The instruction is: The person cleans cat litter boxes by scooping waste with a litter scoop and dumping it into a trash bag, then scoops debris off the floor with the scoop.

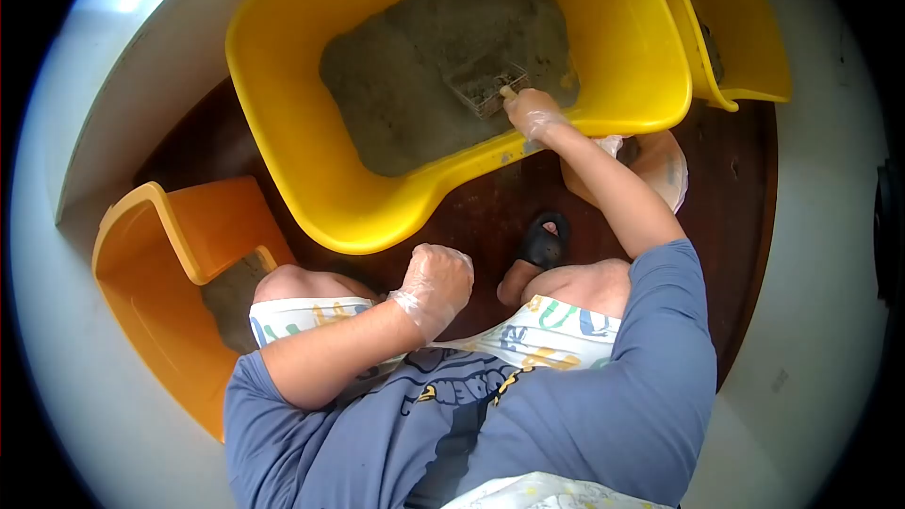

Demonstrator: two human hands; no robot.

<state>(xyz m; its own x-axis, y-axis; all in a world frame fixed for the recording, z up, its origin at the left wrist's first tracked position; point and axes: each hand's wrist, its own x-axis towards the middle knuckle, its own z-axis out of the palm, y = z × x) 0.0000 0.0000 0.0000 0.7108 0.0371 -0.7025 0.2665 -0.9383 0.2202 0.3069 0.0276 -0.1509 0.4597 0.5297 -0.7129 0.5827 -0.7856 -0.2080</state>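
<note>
My right hand [535,115], in a clear plastic glove, is closed round the pale handle of a litter scoop [486,87]. The scoop's see-through basket lies on the grey litter [396,66] and has small dark clumps in it. This litter fills the bottom of a large yellow litter box [283,104], and my right wrist passes over the box's near rim. My left hand [434,285], also gloved, is curled into a fist above my lap, apart from the box. Nothing shows in or sticks out of that fist.
An orange litter box [141,320] with grey litter stands at the left. Another yellow container [745,28] is at the upper right. Below my right forearm a plastic bag [667,170] rests on the dark brown floor [726,217]. My foot wears a black sandal [543,243].
</note>
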